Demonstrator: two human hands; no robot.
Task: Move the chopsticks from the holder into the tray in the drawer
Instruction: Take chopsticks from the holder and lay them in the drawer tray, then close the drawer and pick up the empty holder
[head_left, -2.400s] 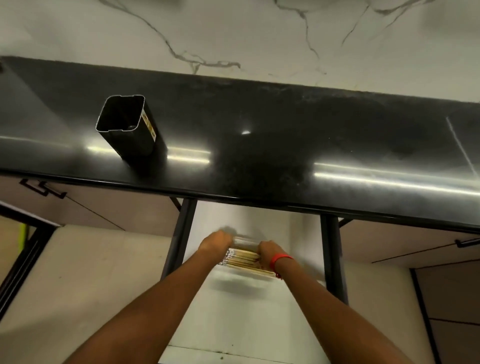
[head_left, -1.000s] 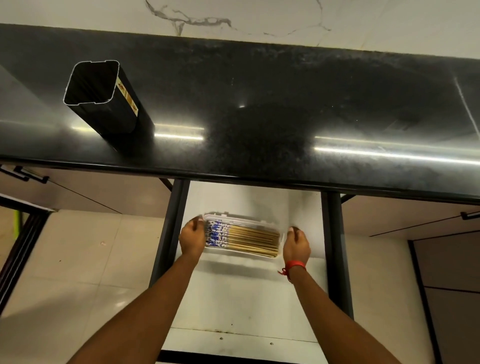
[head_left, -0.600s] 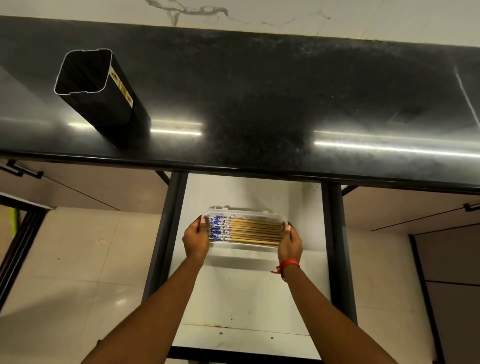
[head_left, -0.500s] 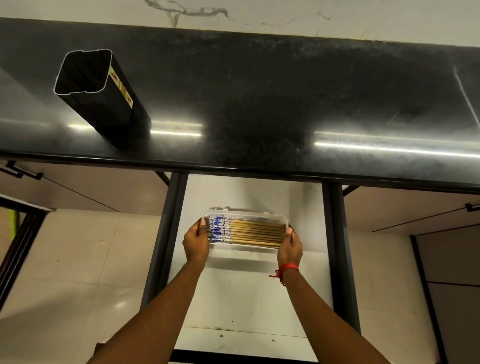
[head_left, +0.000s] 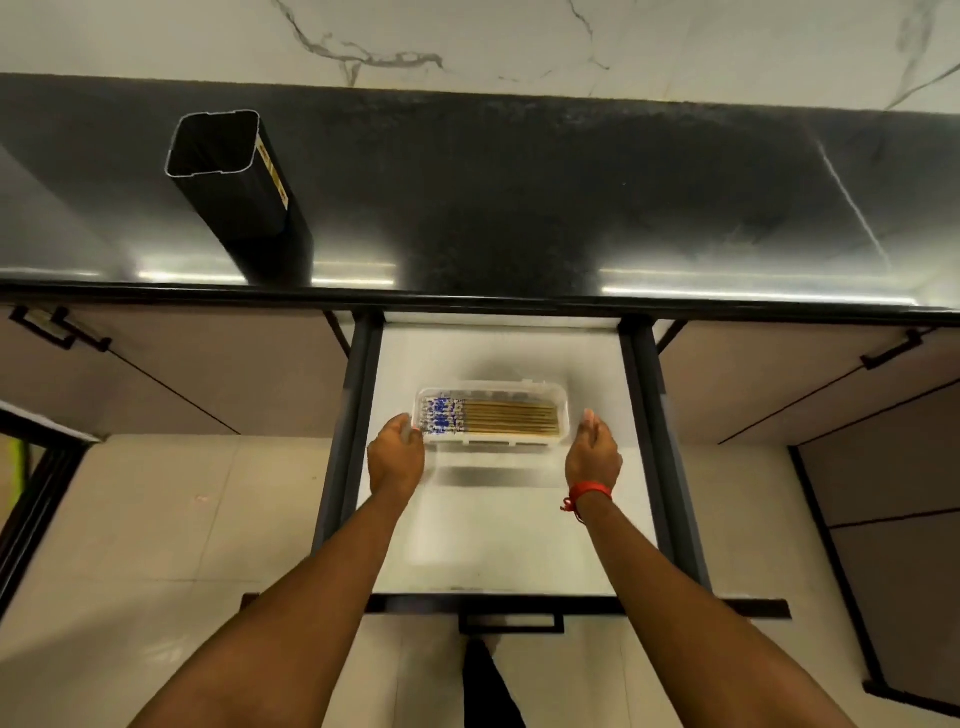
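Observation:
A clear plastic tray (head_left: 563, 415) lies in the open white drawer (head_left: 498, 545) under the counter. Inside it, side by side, are several wooden chopsticks (head_left: 511, 417), their blue-patterned ends pointing left. My left hand (head_left: 396, 460) is at the tray's left end with its fingertips touching the rim. My right hand (head_left: 593, 454), with a red thread on the wrist, hovers a small gap off the tray's right end, fingers loose. The black square holder (head_left: 244, 202) stands empty on the counter at the back left.
The black glossy countertop (head_left: 571, 208) overhangs the drawer's back part. Dark drawer rails run along both sides and a black handle (head_left: 511, 622) is on the front panel. Closed cabinet fronts flank the drawer. A pale tiled floor lies below.
Both hands held the tray's ends half a second ago. Now the tray rests on the drawer floor, my right hand has come off it, and my view has pulled back.

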